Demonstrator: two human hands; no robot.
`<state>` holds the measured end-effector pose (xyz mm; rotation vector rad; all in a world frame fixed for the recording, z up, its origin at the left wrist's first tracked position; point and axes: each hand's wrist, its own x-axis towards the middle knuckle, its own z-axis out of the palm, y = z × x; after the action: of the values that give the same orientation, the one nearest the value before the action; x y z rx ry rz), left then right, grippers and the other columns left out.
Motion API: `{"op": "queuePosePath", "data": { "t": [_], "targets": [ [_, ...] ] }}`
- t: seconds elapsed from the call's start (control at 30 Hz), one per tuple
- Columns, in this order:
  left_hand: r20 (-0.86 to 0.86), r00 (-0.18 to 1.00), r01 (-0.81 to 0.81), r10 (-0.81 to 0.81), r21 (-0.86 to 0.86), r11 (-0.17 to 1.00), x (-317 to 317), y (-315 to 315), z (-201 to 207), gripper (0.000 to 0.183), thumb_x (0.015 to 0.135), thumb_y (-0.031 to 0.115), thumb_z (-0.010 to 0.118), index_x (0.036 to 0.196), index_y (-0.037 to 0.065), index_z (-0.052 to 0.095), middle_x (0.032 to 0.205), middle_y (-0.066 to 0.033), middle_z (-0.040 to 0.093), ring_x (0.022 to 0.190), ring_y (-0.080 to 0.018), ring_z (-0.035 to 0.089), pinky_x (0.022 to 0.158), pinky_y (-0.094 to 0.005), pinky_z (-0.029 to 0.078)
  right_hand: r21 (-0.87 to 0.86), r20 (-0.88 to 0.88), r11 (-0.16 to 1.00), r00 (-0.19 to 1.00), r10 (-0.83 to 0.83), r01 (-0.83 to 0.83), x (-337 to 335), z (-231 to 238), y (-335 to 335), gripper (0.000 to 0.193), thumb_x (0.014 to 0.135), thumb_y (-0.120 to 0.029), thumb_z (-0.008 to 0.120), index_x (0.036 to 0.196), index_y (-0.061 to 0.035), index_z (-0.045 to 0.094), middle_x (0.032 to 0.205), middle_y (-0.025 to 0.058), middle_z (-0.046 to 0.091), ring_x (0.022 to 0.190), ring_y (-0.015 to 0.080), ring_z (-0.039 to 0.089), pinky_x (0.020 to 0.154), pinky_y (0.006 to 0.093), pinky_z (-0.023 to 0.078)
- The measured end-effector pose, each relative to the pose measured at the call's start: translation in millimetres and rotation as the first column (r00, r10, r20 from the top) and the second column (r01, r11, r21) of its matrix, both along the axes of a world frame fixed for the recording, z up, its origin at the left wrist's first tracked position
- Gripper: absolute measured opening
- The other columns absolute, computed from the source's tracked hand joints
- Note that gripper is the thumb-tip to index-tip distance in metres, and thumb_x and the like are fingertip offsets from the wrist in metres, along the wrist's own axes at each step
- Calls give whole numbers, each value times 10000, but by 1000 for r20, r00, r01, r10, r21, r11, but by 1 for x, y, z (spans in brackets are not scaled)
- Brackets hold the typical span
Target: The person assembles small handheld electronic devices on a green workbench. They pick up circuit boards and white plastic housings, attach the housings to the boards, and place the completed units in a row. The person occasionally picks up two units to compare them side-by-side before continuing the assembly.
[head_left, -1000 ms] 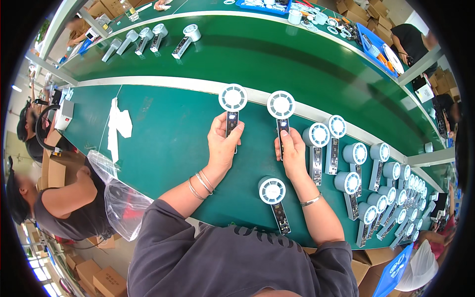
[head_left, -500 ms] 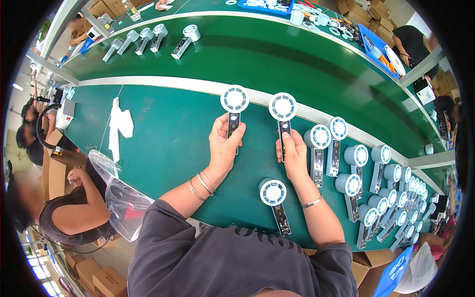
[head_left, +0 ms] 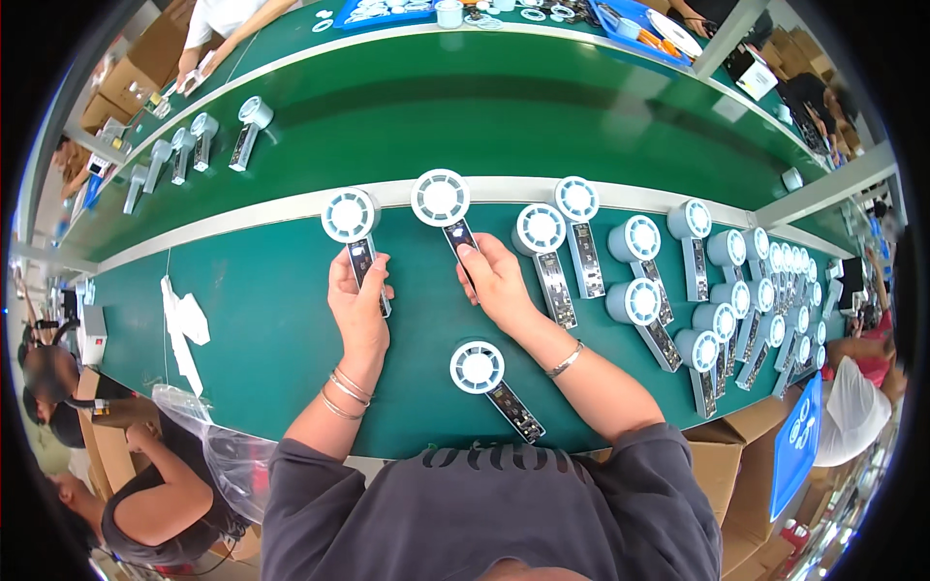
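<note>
My left hand (head_left: pixel 360 305) grips a light-blue handheld fan (head_left: pixel 350 215) by its handle, where a dark circuit board lies bare. In my right hand (head_left: pixel 496 279) is a second handheld fan (head_left: pixel 441 198), held the same way with the thumb on the handle. Both fans stand head up, side by side and apart, their round grilles facing me. Between my forearms, another fan (head_left: pixel 478 367) of this kind lies on the green table (head_left: pixel 281 320), its handle slanting toward my right arm. Just right of my right hand lies one more fan (head_left: pixel 540 229).
Several similar fans (head_left: pixel 635 302) crowd the table's right side. More fans (head_left: pixel 202 128) lie on the raised green shelf at far left. A white cloth (head_left: pixel 184 329) is on the left. Open cardboard boxes (head_left: pixel 717 455) and a blue tray (head_left: pixel 796 445) flank the near right edge. Co-workers sit nearby.
The view has swung, so the table and fans appear shifted left and turned. Both hands keep hold of their fans, which now lean left in the picture.
</note>
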<state>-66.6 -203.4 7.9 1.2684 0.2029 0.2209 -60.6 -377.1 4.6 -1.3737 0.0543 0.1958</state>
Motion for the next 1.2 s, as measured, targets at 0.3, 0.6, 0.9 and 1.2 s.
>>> {"op": "queuePosePath", "data": {
  "t": [0.3,0.6,0.9,1.2],
  "targets": [
    [1,1000,-13,13,0,1000,1,2,0,340,813,59,629,1110,11,470,889,-31,577,735,-60,529,525,-195,435,-23,-8,1000,1000,-9,9,0,1,3,272,921,-276,470,1024,-27,502,654,4,493,497,59,431,421,209,347],
    [-15,1000,-13,13,-8,1000,0,3,2,339,814,64,623,1112,7,471,899,-32,587,735,-57,536,528,-195,432,-30,-22,1000,1000,-9,8,0,5,3,274,921,-279,467,1007,-22,508,662,20,501,500,72,437,422,221,347],
    [-19,1000,-19,18,-28,999,1,2,3,326,814,49,626,1100,5,478,881,-31,592,687,-51,526,515,-190,427,-13,-46,1000,999,-22,22,0,2,3,255,914,-292,480,963,-44,514,651,16,501,496,73,434,420,222,336],
    [-23,1000,-17,16,-35,999,1,2,4,320,815,49,624,1096,2,479,885,-32,592,686,-52,524,512,-192,427,-15,-52,1000,998,-25,24,0,5,4,262,913,-301,482,964,-46,517,647,16,501,487,73,429,417,221,331]
  ]
}}
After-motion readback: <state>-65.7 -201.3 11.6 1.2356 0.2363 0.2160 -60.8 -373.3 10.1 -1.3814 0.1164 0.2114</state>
